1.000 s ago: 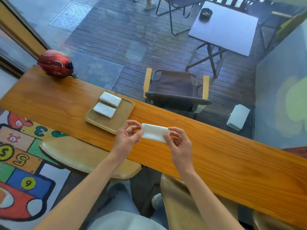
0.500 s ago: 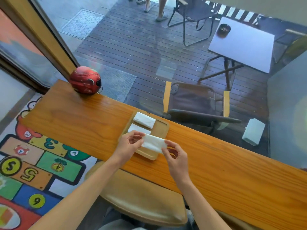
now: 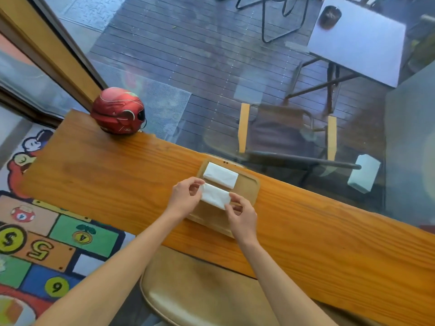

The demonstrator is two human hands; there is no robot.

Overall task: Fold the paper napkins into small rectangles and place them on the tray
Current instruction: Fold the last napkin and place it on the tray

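A wooden tray (image 3: 249,187) lies on the long wooden counter (image 3: 106,175). One folded white napkin (image 3: 220,174) rests at the tray's far end. Just nearer, a second folded white napkin (image 3: 215,196) is held low over the tray's middle. My left hand (image 3: 184,197) pinches its left end and my right hand (image 3: 242,215) pinches its right end. Whether this napkin touches the tray, or lies over another one, I cannot tell.
A red helmet (image 3: 117,111) sits on the counter's far left corner. A glass pane runs along the counter's far edge, with a deck, chairs and a white box (image 3: 363,176) beyond. A tan stool (image 3: 200,290) stands below me, a colourful rug (image 3: 47,243) to the left.
Both hands carried the folded napkin left and forward, from over the bare counter to over the tray's middle. It now hides the middle napkin seen before.
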